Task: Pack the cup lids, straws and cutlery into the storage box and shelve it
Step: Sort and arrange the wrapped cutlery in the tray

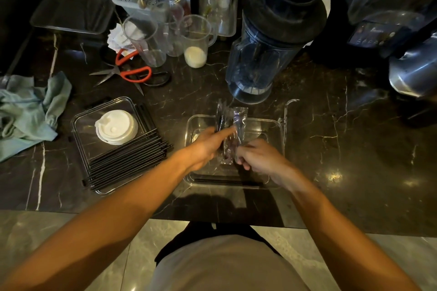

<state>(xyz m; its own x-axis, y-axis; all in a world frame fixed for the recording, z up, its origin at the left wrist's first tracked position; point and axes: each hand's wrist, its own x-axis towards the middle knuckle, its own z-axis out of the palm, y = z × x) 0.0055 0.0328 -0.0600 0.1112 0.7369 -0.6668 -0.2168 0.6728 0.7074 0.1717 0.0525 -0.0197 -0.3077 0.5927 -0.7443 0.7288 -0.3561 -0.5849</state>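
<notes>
Head view: we have both hands on the wrapped cutlery (233,134) over the clear box (275,125); left hand (208,146) pinches it, right hand (256,155) grips its near end. We judge the packets light, the film slippery and crinkly; hold mid-bundle, not by loose wrapper ends.

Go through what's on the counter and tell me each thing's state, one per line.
Clear plastic storage box: open, under both hands.
Wrapped cutlery packets: held over box.
Left hand: gripping packets.
Right hand: gripping packets.
White cup lids: stacked, unpacked.
Black straws: piled, unpacked.
Red-handled scissors: open.
</notes>
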